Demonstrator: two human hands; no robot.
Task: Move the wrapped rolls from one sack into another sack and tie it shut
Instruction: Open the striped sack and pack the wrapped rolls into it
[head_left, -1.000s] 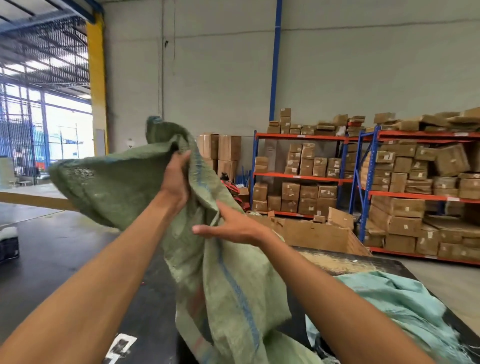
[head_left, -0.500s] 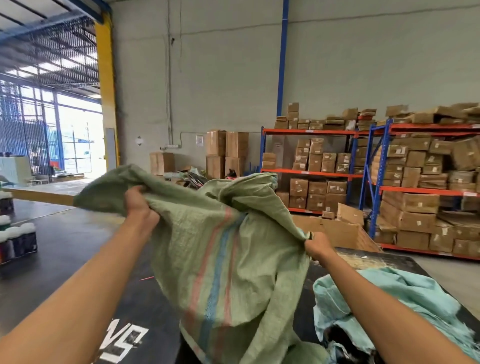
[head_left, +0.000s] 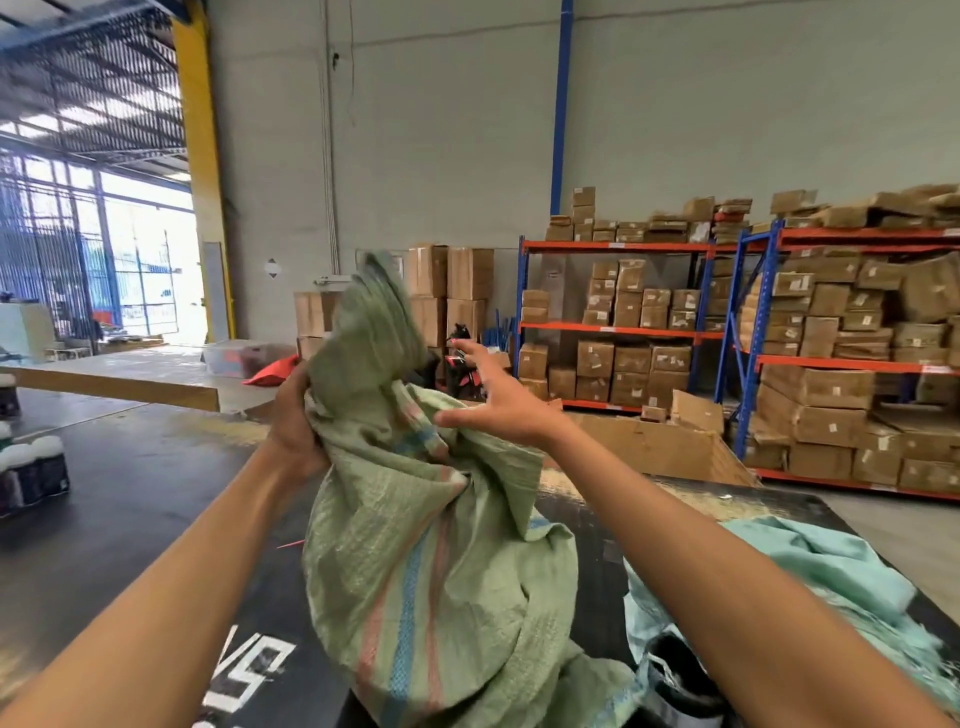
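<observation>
Green woven sack (head_left: 441, 561) bunched at its top in the left hand (head_left: 292, 422), hanging long and near upright.

Its long axis runs from the gripped neck down to the dark table (head_left: 130, 499) below the grip, where the lower folds lie crumpled; a blurred flap of cloth stands up above the left hand's curled fingers, and red and blue stripes follow the sack's length. The right hand (head_left: 496, 400) is spread just right of that grip, fingers straight and apart, holding nothing, thumb near the fabric. Right of and below the grip a pale teal sack (head_left: 831, 577) lies slumped, touching the green one's foot. Left of the grip the tabletop is bare up to some wrapped rolls (head_left: 31, 467) at its left edge.
</observation>
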